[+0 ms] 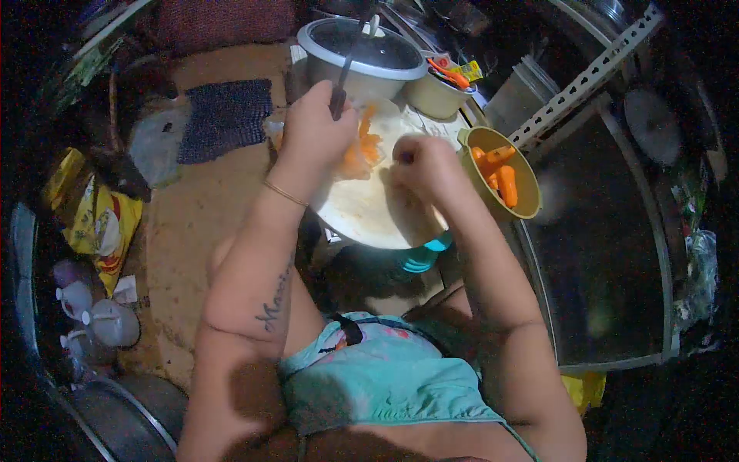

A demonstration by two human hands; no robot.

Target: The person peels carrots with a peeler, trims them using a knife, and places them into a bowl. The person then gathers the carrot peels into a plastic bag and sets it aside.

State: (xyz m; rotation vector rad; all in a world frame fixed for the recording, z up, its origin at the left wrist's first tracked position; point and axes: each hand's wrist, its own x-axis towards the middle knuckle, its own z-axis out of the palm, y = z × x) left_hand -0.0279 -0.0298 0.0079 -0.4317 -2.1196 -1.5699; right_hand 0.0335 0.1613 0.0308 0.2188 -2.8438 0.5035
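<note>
My left hand (319, 131) is closed around the dark handle of a knife (351, 61), whose blade points up and away from me. Below it, a white round board (369, 212) carries a small heap of orange cut pieces (366, 150), partly behind my left hand and blurred. Over the board's right side my right hand (427, 165) is curled, fingers pressed together; what it holds, if anything, is hidden. Just right of that hand, a yellow-green bowl (531, 202) holds several carrots (506, 185).
Behind the board stand a lidded pot (327, 68) and a smaller tub (431, 98) with an orange-handled tool (454, 75). A turquoise container (417, 262) shows under the board. Cardboard (173, 269) with a dark mesh mat (225, 119) lies left; plastic jugs (115, 322) stand lower left.
</note>
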